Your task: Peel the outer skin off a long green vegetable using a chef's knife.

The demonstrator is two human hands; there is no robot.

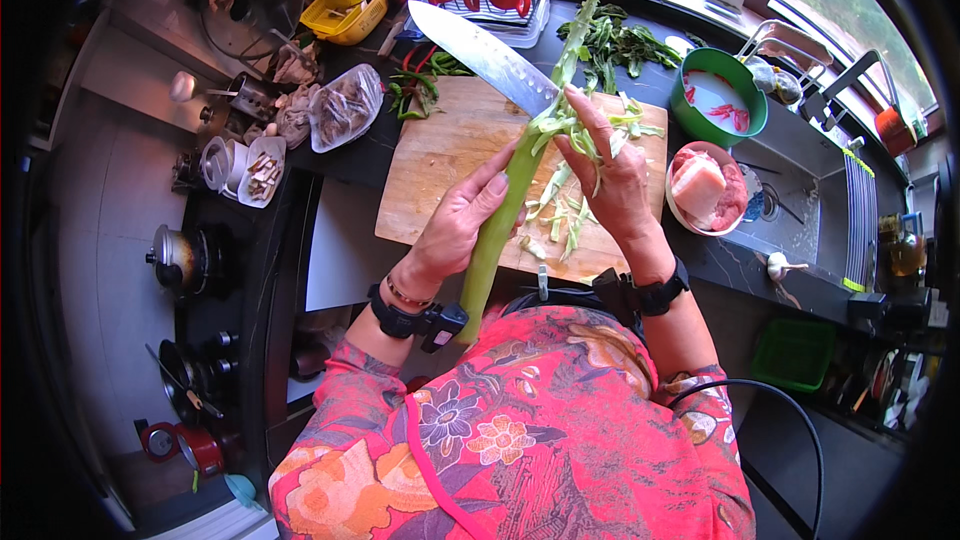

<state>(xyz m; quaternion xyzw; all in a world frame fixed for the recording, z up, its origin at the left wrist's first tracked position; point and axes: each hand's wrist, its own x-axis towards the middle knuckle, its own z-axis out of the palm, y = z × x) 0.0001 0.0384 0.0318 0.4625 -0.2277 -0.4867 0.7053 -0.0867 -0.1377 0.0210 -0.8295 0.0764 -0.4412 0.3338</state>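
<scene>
My left hand (452, 226) is wrapped around a long green celtuce stem (496, 244), held at a slant above a wooden cutting board (439, 150). The stem's thick lower end points back at my body. In my right hand (616, 181) is a chef's knife; its handle is hidden by the fingers. The wide steel blade (491, 56) points up and left and meets the stem near its leafy upper part. Loose strips of peel hang around the right fingers. More peel strips (574, 229) lie scattered on the board beneath.
Green and red chilies (420, 94) touch the board's left corner; trimmed leaves (626, 45) lie behind it. To the right stand a green basin (720, 101) and a bowl of raw meat (709, 187), beside the sink (795, 199). A wrapped tray (346, 109) sits left.
</scene>
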